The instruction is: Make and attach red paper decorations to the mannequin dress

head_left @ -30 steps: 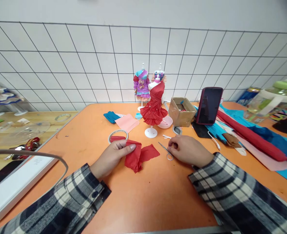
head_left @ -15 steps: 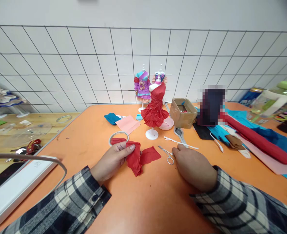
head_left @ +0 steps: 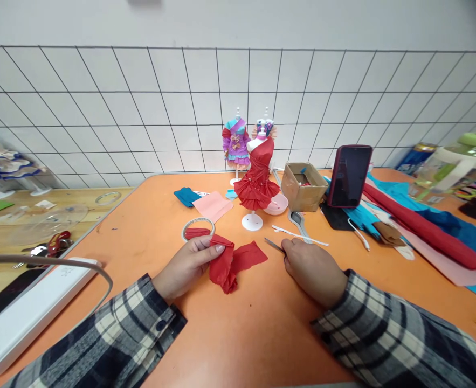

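Note:
My left hand (head_left: 191,265) pinches a folded strip of red crepe paper (head_left: 222,264) between thumb and fingers. A second piece of red crepe paper (head_left: 250,256) lies flat on the table to its right. My right hand (head_left: 314,269) is closed over the small scissors, its fingers covering their handles; only the narrow scissors (head_left: 275,245) blades stick out, pointing left. Behind my left hand rests a tape roll (head_left: 184,230) with red paper inside its ring. A small mannequin in a red ruffled dress (head_left: 257,172) stands upright beyond both hands.
Behind stand a mannequin in a purple dress (head_left: 238,148) and a cardboard box (head_left: 304,188). A phone (head_left: 350,175) leans upright near coloured paper rolls (head_left: 423,226) on the right. A white strip (head_left: 300,236) lies beside a grey spoon (head_left: 298,218). A white power strip (head_left: 39,318) is at left.
My right hand has moved slightly left onto the scissors and taken hold of their handles. My left hand keeps its pinch, and the red paper has shifted a little.

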{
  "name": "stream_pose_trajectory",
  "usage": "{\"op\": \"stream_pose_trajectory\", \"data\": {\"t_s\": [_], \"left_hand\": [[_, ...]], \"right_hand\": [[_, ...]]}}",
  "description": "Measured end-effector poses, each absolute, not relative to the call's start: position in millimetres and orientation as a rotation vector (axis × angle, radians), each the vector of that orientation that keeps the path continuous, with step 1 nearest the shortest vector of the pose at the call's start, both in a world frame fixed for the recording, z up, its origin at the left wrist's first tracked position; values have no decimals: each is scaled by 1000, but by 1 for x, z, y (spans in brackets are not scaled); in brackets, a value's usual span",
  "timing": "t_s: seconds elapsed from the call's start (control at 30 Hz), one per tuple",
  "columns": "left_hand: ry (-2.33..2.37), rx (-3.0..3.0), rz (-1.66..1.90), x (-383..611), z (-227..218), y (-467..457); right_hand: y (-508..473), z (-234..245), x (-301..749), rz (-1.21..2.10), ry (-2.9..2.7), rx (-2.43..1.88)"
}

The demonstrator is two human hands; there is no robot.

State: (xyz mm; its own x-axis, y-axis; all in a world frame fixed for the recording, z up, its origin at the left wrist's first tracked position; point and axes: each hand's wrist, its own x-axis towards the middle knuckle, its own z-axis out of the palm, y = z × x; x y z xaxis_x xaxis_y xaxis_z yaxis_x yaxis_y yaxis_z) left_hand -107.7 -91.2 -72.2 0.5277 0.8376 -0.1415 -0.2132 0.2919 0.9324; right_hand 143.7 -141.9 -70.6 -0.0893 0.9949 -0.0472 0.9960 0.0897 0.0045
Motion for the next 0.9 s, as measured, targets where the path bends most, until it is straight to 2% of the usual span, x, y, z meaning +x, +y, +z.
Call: {"op": "stream_pose_trajectory", "data": {"t_s": [0.1,0.17,0.23,0.33,0.4,0.47,0.53,0.57,0.9], "left_hand": [[689,998,783,-111,-71,-91],[683,991,772,-113,-71,-91],[676,997,771,-113,-71,-91],[688,1021,772,-112,-71,-93],[709,1042,776,-111,-70,-94],[731,1065,766,-109,-70,-95],[747,1086,736,-108,-69,-96],[752,1096,720,-108,-69,-97],[754,1146,668,-104,-66,-100]], "right_hand": [[-134,-76,147,-220,2493,2197],[-129,-79,147,-486,2642,2235],[-127,-78,146,-950,2655,2295],[-130,-73,144,-1924,2391,2264],[-136,-70,144,-2529,2219,1848],[-142,-70,143,-2902,2043,1211],[-147,-72,142,-3020,1887,770],[-149,-72,141,-3024,1855,682],[-150,-67,132,-2871,1889,763]]}}
